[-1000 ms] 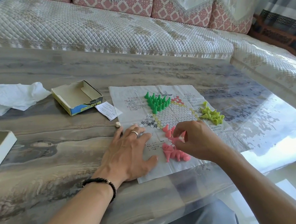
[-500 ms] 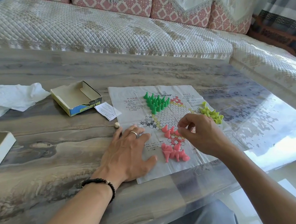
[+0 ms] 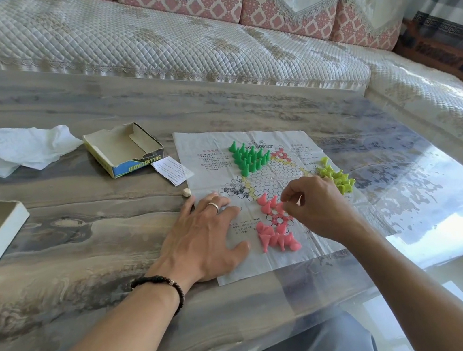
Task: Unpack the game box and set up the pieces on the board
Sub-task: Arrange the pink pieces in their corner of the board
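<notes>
Left hand [image 3: 203,237] flat, pressing paper board [image 3: 322,239]. Right hand [image 3: 317,207] pinching pink peg [image 3: 280,207]. Risk: toppling upright pink pegs [image 3: 267,201] just left with fingertips.

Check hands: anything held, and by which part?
Right hand pinches a pink piece between fingertips; which part is unclear. Left hand holds nothing, lying flat on the paper board.
</notes>
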`<state>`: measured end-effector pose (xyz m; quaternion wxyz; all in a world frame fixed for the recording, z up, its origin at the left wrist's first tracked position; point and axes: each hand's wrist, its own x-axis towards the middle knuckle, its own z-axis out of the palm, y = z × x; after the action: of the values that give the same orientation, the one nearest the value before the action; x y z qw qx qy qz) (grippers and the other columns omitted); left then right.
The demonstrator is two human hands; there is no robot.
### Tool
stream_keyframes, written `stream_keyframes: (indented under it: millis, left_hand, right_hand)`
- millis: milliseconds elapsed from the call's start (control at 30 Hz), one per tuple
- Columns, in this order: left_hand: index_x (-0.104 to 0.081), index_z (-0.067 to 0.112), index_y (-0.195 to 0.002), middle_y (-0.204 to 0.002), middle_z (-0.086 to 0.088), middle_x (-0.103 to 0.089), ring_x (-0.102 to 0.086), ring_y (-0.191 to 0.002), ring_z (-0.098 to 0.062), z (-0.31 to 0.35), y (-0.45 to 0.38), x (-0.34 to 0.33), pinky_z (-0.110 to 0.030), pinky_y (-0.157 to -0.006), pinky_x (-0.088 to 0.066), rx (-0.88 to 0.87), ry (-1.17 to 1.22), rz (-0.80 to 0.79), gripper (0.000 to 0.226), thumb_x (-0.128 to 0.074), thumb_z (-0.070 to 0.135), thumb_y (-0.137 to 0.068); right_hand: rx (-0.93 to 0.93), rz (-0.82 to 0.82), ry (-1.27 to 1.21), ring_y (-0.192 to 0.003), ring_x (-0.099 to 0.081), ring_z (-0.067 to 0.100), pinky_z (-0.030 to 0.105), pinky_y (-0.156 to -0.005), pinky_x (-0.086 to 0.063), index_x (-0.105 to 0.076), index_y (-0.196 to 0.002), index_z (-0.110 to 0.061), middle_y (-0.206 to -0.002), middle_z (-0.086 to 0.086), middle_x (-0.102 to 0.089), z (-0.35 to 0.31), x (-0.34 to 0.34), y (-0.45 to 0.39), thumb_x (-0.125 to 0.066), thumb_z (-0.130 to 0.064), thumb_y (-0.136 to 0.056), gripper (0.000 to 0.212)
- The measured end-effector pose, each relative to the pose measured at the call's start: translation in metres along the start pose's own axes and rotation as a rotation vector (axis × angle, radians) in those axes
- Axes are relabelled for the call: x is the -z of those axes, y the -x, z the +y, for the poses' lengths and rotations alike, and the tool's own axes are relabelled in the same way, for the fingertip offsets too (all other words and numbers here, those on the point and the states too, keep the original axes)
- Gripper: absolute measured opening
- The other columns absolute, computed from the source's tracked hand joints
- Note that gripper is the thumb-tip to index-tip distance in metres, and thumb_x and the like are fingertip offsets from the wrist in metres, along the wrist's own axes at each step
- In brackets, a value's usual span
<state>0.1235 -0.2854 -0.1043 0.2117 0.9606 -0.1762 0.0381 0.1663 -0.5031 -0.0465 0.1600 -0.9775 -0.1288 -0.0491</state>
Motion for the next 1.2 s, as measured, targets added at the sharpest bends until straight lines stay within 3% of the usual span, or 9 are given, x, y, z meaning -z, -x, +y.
stream_keyframes:
  millis: [233,500,667,833,1200]
  left_hand:
    - [-0.042,0.029,-0.139,-0.154,0.003,-0.03,-0.012,-0.146,-0.013,-0.001,0.0,0.0,-0.041,-0.12,-0.004,-0.001,0.004,0.0,0.069,-0.045,0.064,-0.08]
    - [-0.042,0.028,-0.139,-0.154,0.003,-0.03,-0.012,-0.146,-0.013,-0.001,0.0,0.0,-0.041,-0.119,-0.004,-0.006,-0.004,0.0,0.068,-0.045,0.064,-0.081]
    - [-0.041,0.029,-0.14,-0.154,0.004,-0.03,-0.012,-0.146,-0.013,-0.001,0.0,-0.001,-0.042,-0.119,-0.005,-0.003,-0.009,-0.001,0.068,-0.045,0.064,-0.081]
    - [-0.041,0.03,-0.139,-0.153,0.005,-0.031,-0.012,-0.146,-0.012,-0.002,0.0,-0.001,-0.041,-0.119,-0.004,-0.001,-0.01,0.003,0.071,-0.039,0.066,-0.078]
    - [-0.042,0.03,-0.139,-0.153,0.006,-0.03,-0.013,-0.145,-0.011,0.001,0.001,0.001,-0.039,-0.119,-0.004,0.0,-0.006,0.005,0.072,-0.038,0.066,-0.077]
  right_hand:
    - [0.014,0.004,0.047,-0.07,-0.055,0.01,0.032,-0.067,-0.048,-0.072,-0.083,-0.022,-0.077,-0.008,-0.061,0.001,-0.005,-0.001,-0.072,-0.021,-0.083,0.002]
    - [0.031,-0.007,0.061,-0.073,-0.057,0.01,0.034,-0.068,-0.05,-0.072,-0.086,-0.022,-0.078,-0.009,-0.061,0.001,-0.008,-0.003,-0.07,-0.021,-0.083,0.004]
    - [0.026,0.042,0.015,-0.068,-0.054,0.001,0.02,-0.061,-0.042,-0.071,-0.089,-0.023,-0.073,-0.012,-0.06,0.002,-0.005,0.0,-0.071,-0.026,-0.082,0.008]
    - [0.016,0.0,-0.082,-0.061,-0.057,-0.003,0.009,-0.055,-0.038,-0.073,-0.075,-0.021,-0.064,-0.017,-0.062,-0.001,0.008,0.01,-0.069,-0.02,-0.082,0.009]
    - [-0.005,-0.119,-0.089,-0.064,-0.057,-0.007,0.009,-0.056,-0.042,-0.078,-0.081,-0.023,-0.067,-0.014,-0.068,0.001,0.004,0.021,-0.071,-0.016,-0.08,0.01]
